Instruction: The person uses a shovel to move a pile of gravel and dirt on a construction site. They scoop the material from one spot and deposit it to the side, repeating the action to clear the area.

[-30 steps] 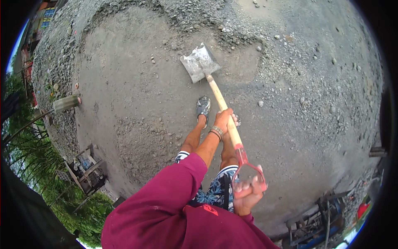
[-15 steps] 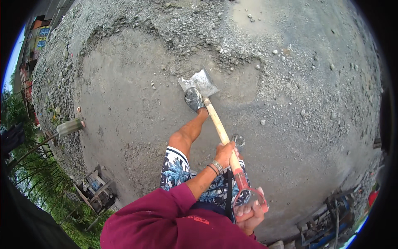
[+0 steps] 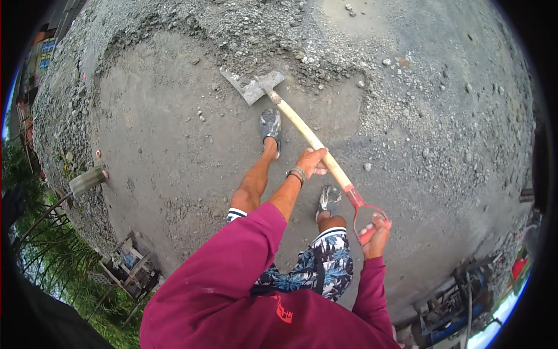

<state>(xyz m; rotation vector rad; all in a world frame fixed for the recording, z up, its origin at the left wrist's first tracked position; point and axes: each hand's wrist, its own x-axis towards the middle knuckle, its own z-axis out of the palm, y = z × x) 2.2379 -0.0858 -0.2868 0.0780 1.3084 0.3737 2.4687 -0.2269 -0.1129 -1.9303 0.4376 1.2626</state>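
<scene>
A shovel (image 3: 308, 131) slants across the middle of the view, its wooden shaft running from upper left to lower right. Partway along the shaft, my left hand (image 3: 313, 161) is closed around the wood. My right hand (image 3: 376, 236) grips the red D-shaped handle (image 3: 356, 199) at the near end. The flat grey metal blade (image 3: 251, 86) is at the edge of the gravel (image 3: 261, 35), just beyond my left foot. Whether any gravel lies on the blade is hard to make out.
My feet, in dark clogs (image 3: 270, 123), stand on wet grey ground. A long-handled tool with a pale block-like head (image 3: 88, 181) is at the left. Metal frames sit at lower left (image 3: 132, 264) and lower right (image 3: 453, 302). A puddle (image 3: 351, 20) lies far ahead.
The shovel blade has moved forward and left, from beside my left foot to the gravel edge. Both hands have moved with it, the right one outward to the right and forward.
</scene>
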